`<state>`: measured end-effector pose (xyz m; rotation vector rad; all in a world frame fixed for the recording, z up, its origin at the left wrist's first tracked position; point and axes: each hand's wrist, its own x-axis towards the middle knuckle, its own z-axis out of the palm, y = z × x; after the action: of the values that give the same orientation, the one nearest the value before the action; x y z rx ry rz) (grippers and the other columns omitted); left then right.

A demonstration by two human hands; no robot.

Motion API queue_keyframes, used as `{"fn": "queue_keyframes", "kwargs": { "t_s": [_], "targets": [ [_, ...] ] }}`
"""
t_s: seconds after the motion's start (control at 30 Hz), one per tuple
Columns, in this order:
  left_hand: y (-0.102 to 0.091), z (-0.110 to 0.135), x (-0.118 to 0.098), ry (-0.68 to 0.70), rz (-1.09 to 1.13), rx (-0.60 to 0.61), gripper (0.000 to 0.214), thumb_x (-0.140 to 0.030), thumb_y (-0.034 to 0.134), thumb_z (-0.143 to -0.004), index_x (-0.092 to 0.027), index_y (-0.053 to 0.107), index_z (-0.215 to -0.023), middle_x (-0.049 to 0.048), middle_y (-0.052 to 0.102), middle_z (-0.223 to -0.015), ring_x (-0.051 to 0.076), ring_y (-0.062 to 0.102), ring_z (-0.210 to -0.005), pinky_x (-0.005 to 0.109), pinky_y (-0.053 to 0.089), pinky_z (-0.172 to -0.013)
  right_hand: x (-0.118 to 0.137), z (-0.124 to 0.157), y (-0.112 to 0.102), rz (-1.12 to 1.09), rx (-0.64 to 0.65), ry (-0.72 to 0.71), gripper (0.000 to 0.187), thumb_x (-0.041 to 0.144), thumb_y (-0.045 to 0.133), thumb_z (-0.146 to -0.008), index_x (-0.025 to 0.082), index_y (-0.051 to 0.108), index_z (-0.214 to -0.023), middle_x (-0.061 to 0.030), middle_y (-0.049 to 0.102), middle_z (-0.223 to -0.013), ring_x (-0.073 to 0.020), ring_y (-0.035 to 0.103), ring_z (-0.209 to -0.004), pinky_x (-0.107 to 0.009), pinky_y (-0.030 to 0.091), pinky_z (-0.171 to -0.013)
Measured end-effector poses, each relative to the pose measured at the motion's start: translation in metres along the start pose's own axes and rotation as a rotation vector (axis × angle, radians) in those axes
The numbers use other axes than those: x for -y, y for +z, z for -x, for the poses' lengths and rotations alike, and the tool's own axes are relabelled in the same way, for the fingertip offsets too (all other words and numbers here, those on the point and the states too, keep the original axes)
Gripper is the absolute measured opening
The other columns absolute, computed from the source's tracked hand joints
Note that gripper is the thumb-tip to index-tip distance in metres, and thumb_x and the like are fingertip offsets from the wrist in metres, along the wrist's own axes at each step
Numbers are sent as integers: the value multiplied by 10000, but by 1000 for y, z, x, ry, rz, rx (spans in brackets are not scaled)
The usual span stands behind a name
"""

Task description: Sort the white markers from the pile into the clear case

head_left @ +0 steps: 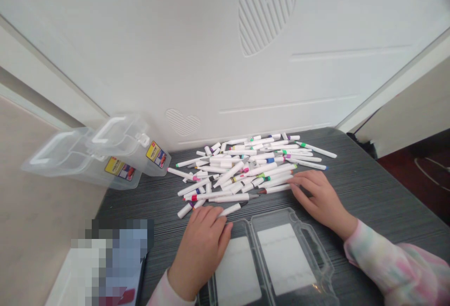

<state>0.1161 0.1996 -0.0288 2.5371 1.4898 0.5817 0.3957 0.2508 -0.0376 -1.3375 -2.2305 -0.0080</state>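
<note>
The left hand [205, 236] rests at the near edge of the pile, fingers bent down and lying close together, the thumb apart; a white marker [230, 210] sticks out beyond the fingers, and I cannot tell whether they grip it. The right hand [319, 198] reaches in from the right, fingers loosely curved and slightly parted at the ends of the nearest pens; whether they pinch one is hidden.

Between and beyond the hands lie the heaped markers [232, 173], slim, smooth white barrels with coloured bands and tips, crossing at many angles. They should be light, stiff and rather slick, apt to roll; mid-barrel looks the surest hold, and any bare nibs would be the delicate part.

On the near side, an open carrying case [259, 254] of clear, probably thin, flexible plastic lies flat, with white rectangles showing through both halves and a looped handle at right. Far left, two translucent boxes [123, 143] with yellow labels stand upright. The tabletop [158, 219] is dark with fine linear grain; behind rises a smooth white panel [197, 48] with ribbed heart reliefs.
</note>
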Motion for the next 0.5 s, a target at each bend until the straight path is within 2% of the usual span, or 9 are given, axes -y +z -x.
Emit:
{"fn": "queue_keyframes", "kwargs": {
  "t_s": [0.2, 0.5],
  "targets": [
    [-3, -2, 1, -4, 26, 8, 140, -203, 468, -789, -179, 606, -782, 50, 610, -864, 197, 530, -854, 391, 431, -785, -2, 0, 0, 1, -5, 5, 119, 199, 474, -795, 178, 589, -816, -62, 614, -811, -176, 544, -785, -340, 400, -719],
    [-3, -1, 3, -73, -64, -29, 148, -166, 422, -803, -162, 570, -805, 50, 605, -809, 189, 519, -790, 362, 405, -748, -1, 0, -2, -4, -24, -5, 98, 184, 478, -795, 181, 573, -819, -61, 611, -812, -174, 541, -778, -340, 406, -718]
  ]
}}
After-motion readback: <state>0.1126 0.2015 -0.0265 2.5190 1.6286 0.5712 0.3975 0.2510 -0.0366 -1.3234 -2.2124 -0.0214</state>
